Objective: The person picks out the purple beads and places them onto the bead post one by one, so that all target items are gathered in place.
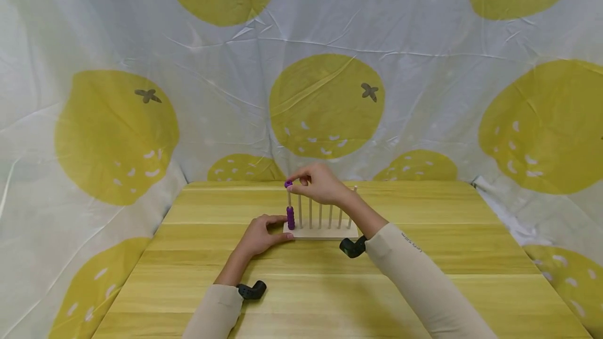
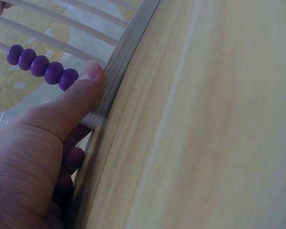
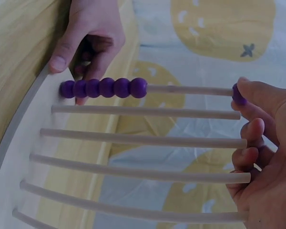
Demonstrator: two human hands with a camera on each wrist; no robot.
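A pale wooden base (image 1: 322, 234) carries a row of several upright pegs (image 3: 148, 140). Purple beads (image 3: 107, 88) are stacked low on the leftmost peg (image 3: 190, 89), whose upper part is bare. At the top of that peg, my right hand (image 1: 322, 185) pinches another purple bead (image 3: 238, 95) between thumb and forefinger; its other fingers are bent beside the neighbouring peg tips. My left hand (image 1: 258, 235) grips the left end of the base, the thumb (image 2: 88, 78) on its near side and the fingers round behind, close by the bead stack.
The stand is on a wood-grain table (image 1: 292, 297), toward its far edge. A pale cloth (image 1: 414, 109) with yellow lemon prints hangs behind and beside the table. Black wrist cameras (image 1: 352, 247) are worn at both sleeve ends.
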